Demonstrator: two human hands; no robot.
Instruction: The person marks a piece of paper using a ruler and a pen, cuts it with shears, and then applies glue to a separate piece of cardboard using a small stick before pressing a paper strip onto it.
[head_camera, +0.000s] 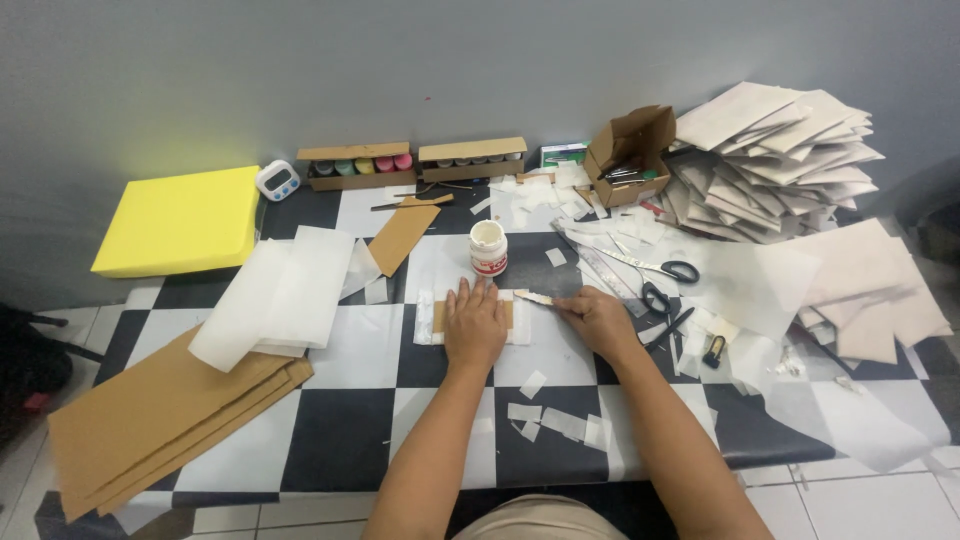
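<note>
1. Here, the left hand (474, 322) lies flat, fingers spread, pressing on a small white paper piece with a brown card strip (438, 317) under it.
2. The right hand (598, 318), just right of that piece, pinches a thin flat stick (534, 297) whose tip points toward the paper's right edge.
3. A white glue jar (488, 248) stands open just behind the paper piece.
4. Right of the piece lie scissors (662, 268), a metal ruler (598, 266) and loose white scraps (545, 420); further right sit stacked pale envelopes (780, 150).
5. Left of the piece rest white translucent sheets (275, 295) over brown card sheets (165, 415), and a yellow foam block (180, 220) behind them.
6. Judging from this, glue on the stick could smear onto the pressing fingers or the checkered table (350, 350), and a loosened palm would let the paper shift off the strip.
</note>
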